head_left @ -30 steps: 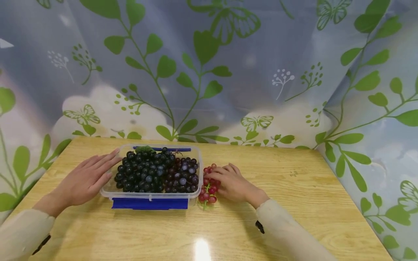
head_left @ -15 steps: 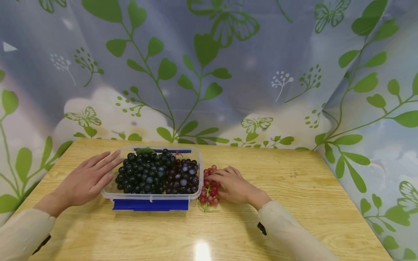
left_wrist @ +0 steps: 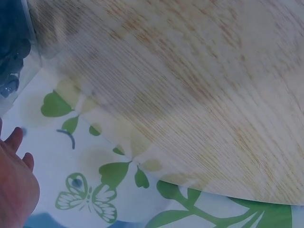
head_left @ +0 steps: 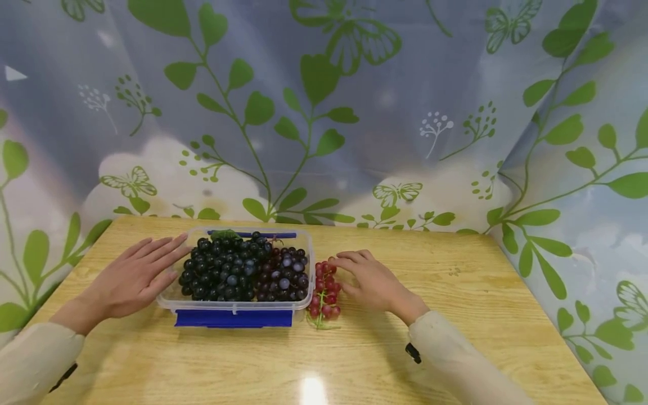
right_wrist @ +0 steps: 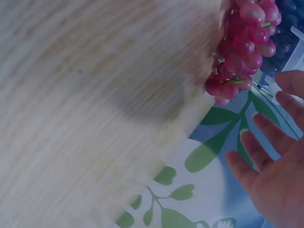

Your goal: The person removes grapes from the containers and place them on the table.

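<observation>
A clear plastic box (head_left: 233,306) with blue clasps holds bunches of dark grapes (head_left: 217,270). At its left rim my left hand (head_left: 134,278) lies with straight fingers, fingertips right at the edge. A bunch of red grapes (head_left: 324,292) with a green stem lies on the table against the box's right side. My right hand (head_left: 372,281) hovers just right of that bunch, fingers relaxed and holding nothing. In the right wrist view the fingers of the right hand (right_wrist: 280,156) are spread, apart from the red grapes (right_wrist: 244,47). Only part of the left hand (left_wrist: 16,185) shows in the left wrist view.
A green leaf (head_left: 225,233) lies on the dark grapes at the back of the box. The wooden table (head_left: 430,270) extends to both sides and the front. Behind it hangs a curtain (head_left: 385,129) printed with leaves and butterflies.
My right hand has drawn away to the right from the red grapes, its fingers lifting off them. The red grapes stay beside the box. My left hand has barely moved.
</observation>
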A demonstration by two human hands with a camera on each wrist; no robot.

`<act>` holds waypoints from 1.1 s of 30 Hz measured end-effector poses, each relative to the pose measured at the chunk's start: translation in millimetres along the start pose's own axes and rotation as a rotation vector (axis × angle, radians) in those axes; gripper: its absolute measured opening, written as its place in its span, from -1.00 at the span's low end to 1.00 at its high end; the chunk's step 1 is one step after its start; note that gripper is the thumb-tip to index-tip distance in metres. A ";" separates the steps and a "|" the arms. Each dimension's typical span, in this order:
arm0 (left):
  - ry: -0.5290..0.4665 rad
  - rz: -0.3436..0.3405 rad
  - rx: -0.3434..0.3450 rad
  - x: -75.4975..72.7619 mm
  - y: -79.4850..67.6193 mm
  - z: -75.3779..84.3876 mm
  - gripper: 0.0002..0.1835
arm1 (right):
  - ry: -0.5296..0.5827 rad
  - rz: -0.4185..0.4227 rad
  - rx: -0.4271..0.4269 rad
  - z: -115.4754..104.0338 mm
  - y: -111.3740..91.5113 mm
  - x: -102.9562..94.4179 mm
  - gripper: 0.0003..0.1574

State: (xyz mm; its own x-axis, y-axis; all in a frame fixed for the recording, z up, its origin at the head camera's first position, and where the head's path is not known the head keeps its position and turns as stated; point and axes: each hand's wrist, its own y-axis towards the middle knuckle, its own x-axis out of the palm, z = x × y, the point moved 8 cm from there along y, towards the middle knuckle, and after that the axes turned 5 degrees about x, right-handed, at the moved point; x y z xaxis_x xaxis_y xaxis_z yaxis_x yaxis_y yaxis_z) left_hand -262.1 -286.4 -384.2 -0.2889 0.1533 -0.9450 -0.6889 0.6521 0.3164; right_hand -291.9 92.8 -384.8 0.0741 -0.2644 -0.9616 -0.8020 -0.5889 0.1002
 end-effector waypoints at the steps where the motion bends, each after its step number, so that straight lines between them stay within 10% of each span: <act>1: -0.004 0.000 -0.002 0.1 0.0 0.0 -0.41 | -0.011 0.011 0.004 -0.2 -0.1 -2.2 -0.45; 33: -0.057 0.024 -0.027 3.7 -1.2 -0.3 -0.43 | -0.087 -0.090 0.095 -38.8 14.2 -28.0 -0.15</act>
State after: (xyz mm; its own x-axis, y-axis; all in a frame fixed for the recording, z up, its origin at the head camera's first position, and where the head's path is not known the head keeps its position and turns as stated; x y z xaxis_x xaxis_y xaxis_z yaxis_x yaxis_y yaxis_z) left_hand -262.6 -286.8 -388.1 -0.2676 0.2112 -0.9401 -0.7000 0.6278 0.3404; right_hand -282.4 62.2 -346.6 0.0996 -0.1447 -0.9845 -0.8471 -0.5314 -0.0076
